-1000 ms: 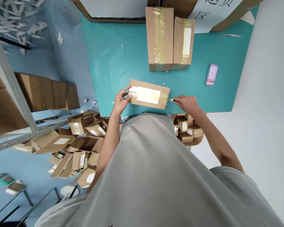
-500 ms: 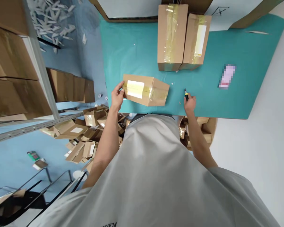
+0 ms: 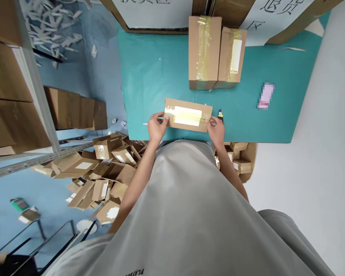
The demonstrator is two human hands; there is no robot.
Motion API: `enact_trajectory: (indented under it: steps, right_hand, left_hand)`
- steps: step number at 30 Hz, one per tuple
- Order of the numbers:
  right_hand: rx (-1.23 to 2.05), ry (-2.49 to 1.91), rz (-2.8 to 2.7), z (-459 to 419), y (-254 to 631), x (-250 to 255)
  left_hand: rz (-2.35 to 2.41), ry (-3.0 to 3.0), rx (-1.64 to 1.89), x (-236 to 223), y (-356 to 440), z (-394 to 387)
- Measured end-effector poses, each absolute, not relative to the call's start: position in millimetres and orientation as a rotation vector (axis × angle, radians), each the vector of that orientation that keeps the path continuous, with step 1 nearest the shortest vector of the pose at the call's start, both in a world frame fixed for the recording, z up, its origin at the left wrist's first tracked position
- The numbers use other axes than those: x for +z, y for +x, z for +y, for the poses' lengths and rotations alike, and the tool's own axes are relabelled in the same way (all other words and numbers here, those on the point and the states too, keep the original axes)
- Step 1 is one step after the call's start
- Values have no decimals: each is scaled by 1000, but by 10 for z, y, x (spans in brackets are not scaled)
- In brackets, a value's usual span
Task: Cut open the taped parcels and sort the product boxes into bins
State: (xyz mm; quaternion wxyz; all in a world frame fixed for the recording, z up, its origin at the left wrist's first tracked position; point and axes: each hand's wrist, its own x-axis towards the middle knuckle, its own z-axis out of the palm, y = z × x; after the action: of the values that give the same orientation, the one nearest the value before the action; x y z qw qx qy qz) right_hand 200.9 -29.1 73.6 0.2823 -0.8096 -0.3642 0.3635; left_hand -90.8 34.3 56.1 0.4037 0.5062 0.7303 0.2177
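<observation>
Right hand [image 3: 217, 131] moved onto carton [image 3: 188, 115] end; left hand [image 3: 156, 128] opposite, thumb atop.

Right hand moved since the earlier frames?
Yes: leftward in view, judged against the larger rear carton. The right hand now touches the right end of the held carton.

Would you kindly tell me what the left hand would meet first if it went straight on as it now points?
The left hand would first meet the oblong white-labelled brown cardboard box, which it appears to touch.
</observation>
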Motion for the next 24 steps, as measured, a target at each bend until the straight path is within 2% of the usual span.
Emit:
enact_trajectory:
  steps: [7, 17, 21, 24]
  right_hand:
    - [1023, -2108, -966, -327, 1870, 761]
    - [913, -2244, -1394, -296, 2084, 670]
    - [804, -2223, -1636, -141, 2161, 734]
    - [739, -2199, -1588, 71, 2219, 774]
  left_hand:
    - [1790, 1320, 577, 841, -682, 297]
    - [1477, 1479, 630, 581, -923, 85]
    - [1446, 1539, 590, 601, -964, 38]
    - [1417, 1624, 508, 666, -920, 77]
